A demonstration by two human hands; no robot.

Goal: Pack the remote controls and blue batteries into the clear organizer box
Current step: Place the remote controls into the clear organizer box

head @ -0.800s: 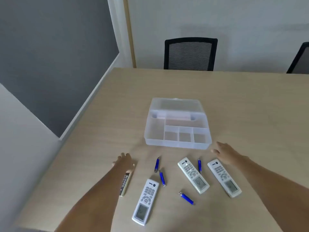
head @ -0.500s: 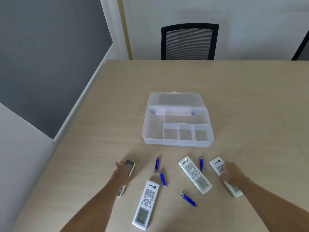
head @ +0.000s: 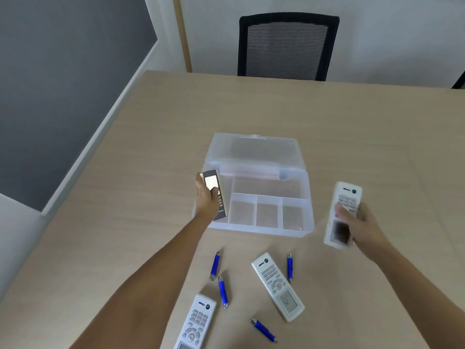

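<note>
The clear organizer box (head: 254, 229) stands open mid-table, its lid folded back and its compartments empty. My left hand (head: 206, 200) grips a slim dark remote (head: 214, 190) held over the box's left edge. My right hand (head: 357, 222) holds a white remote (head: 343, 207) in the air just right of the box. Two more white remotes lie on the table: one (head: 278, 285) in front of the box, another (head: 195, 323) at the near edge. Several blue batteries lie between them, among them one (head: 215, 265) on the left, one (head: 289, 267) on the right and one (head: 263, 330) nearest me.
The wooden table (head: 352, 137) ends on the left above grey floor. A black mesh chair (head: 286, 46) stands at the far side, and part of a second chair (head: 459, 80) shows at the right edge.
Both hands have lifted their remotes off the table and carried them up toward the box. The head camera has tilted, shifting the scene.
</note>
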